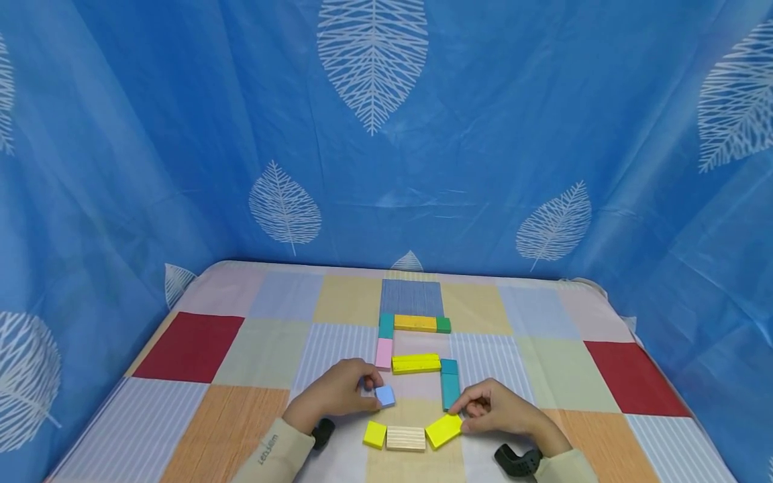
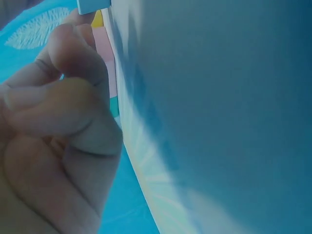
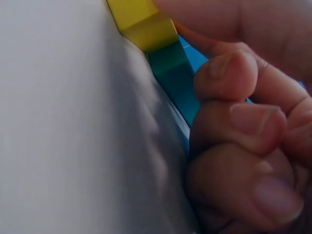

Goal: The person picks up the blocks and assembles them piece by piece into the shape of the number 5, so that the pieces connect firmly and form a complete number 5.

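Near the figure's left side, my left hand [image 1: 347, 390] pinches a small light blue block [image 1: 385, 396] between thumb and fingertips. The left wrist view shows that blue block [image 2: 93, 5] only at its top edge. My right hand [image 1: 498, 408] has thumb and index finger at a tilted yellow block [image 1: 443, 431], gripping its right end, with the other fingers curled. This yellow block meets the plain wooden ridged block [image 1: 406, 439] on its left. Just above it lies a teal block [image 1: 449, 391]. In the right wrist view the yellow block [image 3: 146, 24] touches the teal one [image 3: 175, 73].
A smaller yellow block [image 1: 375, 435] ends the bottom row at left. Farther back are a yellow bar [image 1: 417, 363], a pink block [image 1: 384, 353], a teal block [image 1: 386, 326], an orange-yellow bar [image 1: 415, 323] and a green block [image 1: 443, 325]. Blue curtains [image 1: 459, 134] surround the patchwork-covered table [image 1: 260, 349].
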The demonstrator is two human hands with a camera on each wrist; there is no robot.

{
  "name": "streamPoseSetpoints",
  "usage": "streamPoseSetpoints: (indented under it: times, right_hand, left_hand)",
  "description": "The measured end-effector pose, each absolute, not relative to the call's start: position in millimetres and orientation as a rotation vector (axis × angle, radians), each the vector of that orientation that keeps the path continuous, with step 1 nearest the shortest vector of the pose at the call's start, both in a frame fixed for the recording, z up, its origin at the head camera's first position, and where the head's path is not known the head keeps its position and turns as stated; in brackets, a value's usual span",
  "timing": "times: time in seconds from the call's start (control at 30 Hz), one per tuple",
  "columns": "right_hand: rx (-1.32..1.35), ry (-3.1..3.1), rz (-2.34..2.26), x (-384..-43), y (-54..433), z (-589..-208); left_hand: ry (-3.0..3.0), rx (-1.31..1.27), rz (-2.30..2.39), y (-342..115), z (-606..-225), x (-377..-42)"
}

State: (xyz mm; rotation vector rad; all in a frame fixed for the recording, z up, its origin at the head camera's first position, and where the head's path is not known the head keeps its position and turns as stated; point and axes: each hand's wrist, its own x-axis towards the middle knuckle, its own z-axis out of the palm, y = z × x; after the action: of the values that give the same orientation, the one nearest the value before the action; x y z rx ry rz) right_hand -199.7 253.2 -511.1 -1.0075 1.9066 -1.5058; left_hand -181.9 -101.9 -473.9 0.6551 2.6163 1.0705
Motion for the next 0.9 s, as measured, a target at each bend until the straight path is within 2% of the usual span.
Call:
streamPoseSetpoints:
  times: [0.33, 0.73, 0.9]
  right_hand:
    - [-1.016, 1.884, -1.531, -200, 252, -511]
    - [-1.006, 1.883, -1.53, -200, 251, -510]
    - [-0.956, 1.886, -1.522, -199, 251, -509]
  left_hand:
    - [2.747, 0.641, 0.979, -102, -470, -179]
    - [2.736, 0.663, 1.07, -144, -473, -173]
    - [2.704, 0.632, 1.085, -147, -473, -170]
